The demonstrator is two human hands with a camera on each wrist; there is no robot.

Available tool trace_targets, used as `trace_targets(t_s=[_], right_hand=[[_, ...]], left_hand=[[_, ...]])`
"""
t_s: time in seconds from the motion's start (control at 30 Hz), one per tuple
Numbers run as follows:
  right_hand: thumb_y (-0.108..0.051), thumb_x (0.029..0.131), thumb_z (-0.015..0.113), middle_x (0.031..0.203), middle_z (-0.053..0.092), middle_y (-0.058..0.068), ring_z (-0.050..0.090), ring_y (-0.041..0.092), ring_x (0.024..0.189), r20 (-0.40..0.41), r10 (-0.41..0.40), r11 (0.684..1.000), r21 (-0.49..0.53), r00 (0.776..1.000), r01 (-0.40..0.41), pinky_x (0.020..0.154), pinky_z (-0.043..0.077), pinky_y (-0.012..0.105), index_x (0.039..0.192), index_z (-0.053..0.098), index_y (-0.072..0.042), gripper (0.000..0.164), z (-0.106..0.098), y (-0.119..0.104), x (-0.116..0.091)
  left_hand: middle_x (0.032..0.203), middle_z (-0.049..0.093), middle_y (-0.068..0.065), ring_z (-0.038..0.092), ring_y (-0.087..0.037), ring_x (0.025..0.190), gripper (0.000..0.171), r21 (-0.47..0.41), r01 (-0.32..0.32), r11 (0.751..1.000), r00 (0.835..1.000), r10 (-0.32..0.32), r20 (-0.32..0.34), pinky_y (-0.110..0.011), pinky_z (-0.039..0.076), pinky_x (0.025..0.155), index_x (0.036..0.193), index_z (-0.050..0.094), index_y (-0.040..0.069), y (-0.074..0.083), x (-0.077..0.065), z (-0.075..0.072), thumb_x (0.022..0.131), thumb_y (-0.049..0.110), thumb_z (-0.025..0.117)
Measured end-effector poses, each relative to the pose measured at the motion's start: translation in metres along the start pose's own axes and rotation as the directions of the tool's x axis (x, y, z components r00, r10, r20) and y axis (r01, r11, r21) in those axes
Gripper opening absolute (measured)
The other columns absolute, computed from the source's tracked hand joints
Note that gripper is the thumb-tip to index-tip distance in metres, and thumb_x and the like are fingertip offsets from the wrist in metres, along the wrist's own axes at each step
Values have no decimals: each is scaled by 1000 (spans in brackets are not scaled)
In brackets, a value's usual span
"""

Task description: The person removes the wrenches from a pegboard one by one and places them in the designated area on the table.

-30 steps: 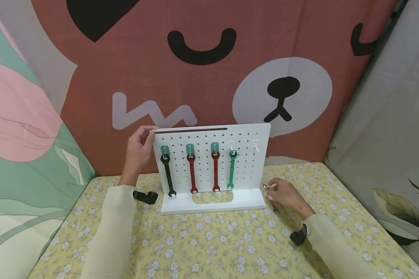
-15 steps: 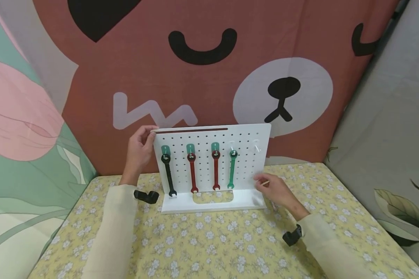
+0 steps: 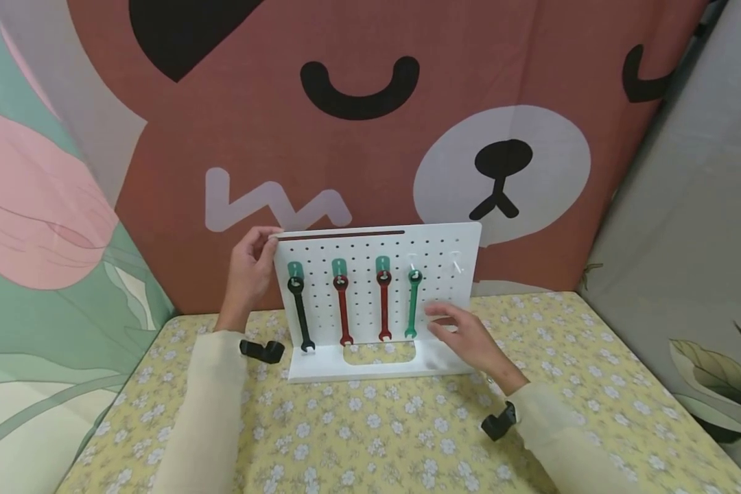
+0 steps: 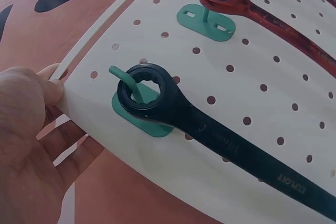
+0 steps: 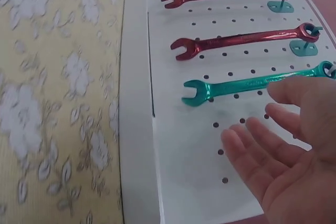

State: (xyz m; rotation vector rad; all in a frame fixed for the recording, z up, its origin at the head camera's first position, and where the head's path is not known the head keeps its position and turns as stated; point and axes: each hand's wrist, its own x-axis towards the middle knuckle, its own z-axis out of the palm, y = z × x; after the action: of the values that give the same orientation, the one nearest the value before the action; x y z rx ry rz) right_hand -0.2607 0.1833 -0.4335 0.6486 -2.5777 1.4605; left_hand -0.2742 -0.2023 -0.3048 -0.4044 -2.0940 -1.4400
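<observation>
My left hand (image 3: 251,271) grips the upper left corner of a white pegboard (image 3: 358,315), thumb in front and fingers behind. Beside it a black wrench (image 4: 220,135) hangs by its ring end on a green hook (image 4: 128,85). Further right hang two red wrenches (image 3: 342,312) on green hooks, then a green wrench (image 5: 247,84) on a clear hook. My right hand (image 3: 469,336) is before the board's lower right part, fingers spread and holding nothing. Its thumb overlaps the green wrench's shank in the right wrist view.
A bare clear hook (image 3: 457,263) is at the board's upper right. The board's white base (image 3: 383,371) stands on a table with a yellow flowered cloth (image 3: 370,439). A printed curtain (image 3: 358,165) hangs close behind.
My right hand has moved left from something shiny on the cloth beside the base to near the green wrench, its fingers spreading. My left hand keeps its grip on the corner.
</observation>
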Motion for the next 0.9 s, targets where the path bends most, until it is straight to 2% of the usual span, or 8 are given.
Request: trace_targets(t_s=[0.13,0.3,0.53,0.9], right_hand=[[-17,103,67,136,62,13,64,34,117,5,-10,1000,24,1000,10,91,54,49,141,60,-9,39,4,-2,5],[-12,102,67,131,65,11,65,31,115,-16,-5,999,52,1000,5,93,53,47,137,62,-9,36,8,-3,10],[-11,102,67,128,66,13,63,32,117,-26,-27,995,92,999,29,98,51,46,135,62,-5,34,14,-5,14],[-8,103,64,128,63,22,60,40,119,-2,-3,984,180,1000,3,99,48,54,131,60,2,30,20,-10,15]], left_hand=[[116,65,-24,61,-32,94,27,1,1,1000,1000,-1,-2,-30,51,75,128,61,-6,-16,5,-2,109,9,50],[114,66,-19,61,-26,91,27,-9,-12,1000,1000,12,0,-29,51,73,128,64,-1,-32,9,-3,109,15,53],[114,67,-19,62,-22,91,28,-17,-21,1000,1000,21,7,-33,51,74,127,64,-3,-32,10,-2,110,15,52],[120,67,-18,63,-24,97,28,-31,2,1000,1000,-2,13,-25,52,77,130,63,0,-29,8,-2,110,16,51]])
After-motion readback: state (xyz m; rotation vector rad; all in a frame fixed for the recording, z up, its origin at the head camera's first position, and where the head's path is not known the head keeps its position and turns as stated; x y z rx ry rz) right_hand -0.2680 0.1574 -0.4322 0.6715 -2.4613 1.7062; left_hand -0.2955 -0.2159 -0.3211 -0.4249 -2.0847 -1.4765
